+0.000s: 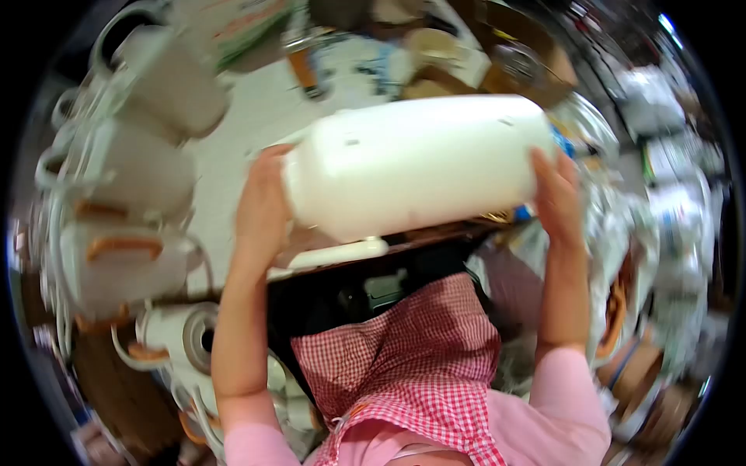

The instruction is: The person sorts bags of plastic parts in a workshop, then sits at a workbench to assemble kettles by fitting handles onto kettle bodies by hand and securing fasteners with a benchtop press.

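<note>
White and glossy, one large container point(423, 167) is held sideways at the centre of my head view, my left hand point(263, 206) and right hand point(558, 194) grasping its two ends. I judge this a handling step; moving it calls for even support. Three similar white vessels point(128, 268) line the table's point(225, 167) left side, at least one more lower left.

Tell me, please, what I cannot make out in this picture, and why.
- Head view: the white container's underside and any contents, hidden by its own opaque body.
- Head view: the left hand's palm, turned towards the container.
- Head view: the bag's red print, blurred; its top, cut off.
</note>
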### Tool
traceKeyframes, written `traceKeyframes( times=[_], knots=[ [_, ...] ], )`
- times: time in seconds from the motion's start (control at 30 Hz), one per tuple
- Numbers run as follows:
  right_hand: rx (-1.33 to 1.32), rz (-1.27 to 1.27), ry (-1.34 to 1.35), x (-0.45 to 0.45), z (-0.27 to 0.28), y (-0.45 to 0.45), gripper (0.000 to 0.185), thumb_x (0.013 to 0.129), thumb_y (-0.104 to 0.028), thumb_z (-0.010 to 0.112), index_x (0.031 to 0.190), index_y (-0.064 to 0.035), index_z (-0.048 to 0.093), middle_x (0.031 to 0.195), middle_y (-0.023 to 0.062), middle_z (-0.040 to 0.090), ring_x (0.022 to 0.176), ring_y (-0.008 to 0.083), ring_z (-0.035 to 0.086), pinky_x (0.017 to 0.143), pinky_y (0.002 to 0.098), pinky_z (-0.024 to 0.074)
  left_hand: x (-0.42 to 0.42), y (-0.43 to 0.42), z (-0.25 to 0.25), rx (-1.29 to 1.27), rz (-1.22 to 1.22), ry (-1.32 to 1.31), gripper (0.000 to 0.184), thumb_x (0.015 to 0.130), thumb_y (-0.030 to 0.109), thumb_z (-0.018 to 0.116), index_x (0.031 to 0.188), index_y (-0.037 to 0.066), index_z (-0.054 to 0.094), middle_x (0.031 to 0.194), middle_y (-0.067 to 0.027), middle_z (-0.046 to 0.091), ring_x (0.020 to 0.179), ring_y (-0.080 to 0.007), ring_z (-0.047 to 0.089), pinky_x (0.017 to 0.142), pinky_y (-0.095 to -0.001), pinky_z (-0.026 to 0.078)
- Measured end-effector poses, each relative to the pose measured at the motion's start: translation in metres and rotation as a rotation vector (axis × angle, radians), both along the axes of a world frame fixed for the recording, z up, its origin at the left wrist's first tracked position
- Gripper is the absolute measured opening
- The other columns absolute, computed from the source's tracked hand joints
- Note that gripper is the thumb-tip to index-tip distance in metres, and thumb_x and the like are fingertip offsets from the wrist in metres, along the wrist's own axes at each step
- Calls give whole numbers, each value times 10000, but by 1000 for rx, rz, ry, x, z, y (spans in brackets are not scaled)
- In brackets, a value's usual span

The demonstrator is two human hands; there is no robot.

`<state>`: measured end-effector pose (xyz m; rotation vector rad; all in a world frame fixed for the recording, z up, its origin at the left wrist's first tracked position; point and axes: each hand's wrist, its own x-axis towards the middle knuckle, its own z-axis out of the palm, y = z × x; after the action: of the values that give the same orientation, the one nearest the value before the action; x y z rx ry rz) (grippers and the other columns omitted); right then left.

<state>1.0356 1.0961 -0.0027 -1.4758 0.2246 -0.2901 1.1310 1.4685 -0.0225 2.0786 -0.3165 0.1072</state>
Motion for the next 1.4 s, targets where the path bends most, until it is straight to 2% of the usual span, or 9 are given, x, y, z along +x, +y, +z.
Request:
traceKeyframes(
  times=[0.17,0.3,0.43,0.5,0.7,0.87,1.17,1.23,1.4],
  knots=[
    [-149,-72,-11,16,-24,14,345,915,-311,720,1088,-15,683,813,3,683,764,130,654,689,309,548,-12,-33,46,108,-142,-143,423,952,210,648,1314,2,586,1340,-129,581,1223,-253,558,1074,-359,398],
    [-785,-414,-335,-51,-16,19,419,888,-209,738,1210,0,569,1164,155,629,1089,175,603,807,349,548,6,-42,45,91,-244,-70,449,917,166,690,1317,-8,583,1314,-129,589,1240,-244,546,1087,-361,387],
    [-1067,-602,-408,-175,16,-46,177,862,-76,706,1025,-22,660,884,76,677,813,227,652,795,340,514,4,-39,39,99,-224,-65,438,924,174,683,1316,2,587,1318,-129,587,1243,-241,540,1089,-361,378],
    [-628,-783,6,-197,24,-100,120,932,-92,617,994,-8,677,852,106,708,789,201,682,746,317,525,9,-38,41,111,-257,-71,431,930,183,677,1314,7,590,1318,-129,589,1244,-241,540,1088,-361,379],
    [-1340,-438,626,-177,-58,-219,518,884,-451,662,1171,-20,648,1172,250,637,1140,378,594,962,411,472,12,-37,48,132,-229,-71,420,947,216,663,1304,6,595,1289,-124,610,1199,-226,565,1051,-348,409],
    [-608,-434,237,-210,-28,-207,308,956,-261,642,1152,-31,584,1049,132,623,955,231,613,877,342,484,4,-37,45,102,-164,-4,421,948,229,661,1299,5,596,1270,-126,617,1177,-218,576,1023,-334,427],
    [-629,-443,-74,-217,41,-131,304,1023,-254,494,1262,-68,526,1089,51,590,995,143,560,915,304,450,28,-24,25,241,-211,-232,393,925,232,657,1253,18,624,1246,-155,622,1171,-280,582,1028,-375,432],
    [-324,-505,-83,-192,81,-93,281,983,-296,544,1159,-79,574,910,-8,566,830,68,534,735,242,471,6,-38,41,342,-226,-435,436,876,262,675,1235,17,635,1212,-183,625,1160,-341,565,1038,-426,414],
    [-710,-33,-148,-92,141,5,197,989,-199,576,1115,-59,634,802,-36,611,621,10,458,547,171,394,0,-54,42,299,-98,-335,627,798,504,728,1235,65,633,1230,-152,635,1188,-330,564,1007,-436,445]
  ],
)
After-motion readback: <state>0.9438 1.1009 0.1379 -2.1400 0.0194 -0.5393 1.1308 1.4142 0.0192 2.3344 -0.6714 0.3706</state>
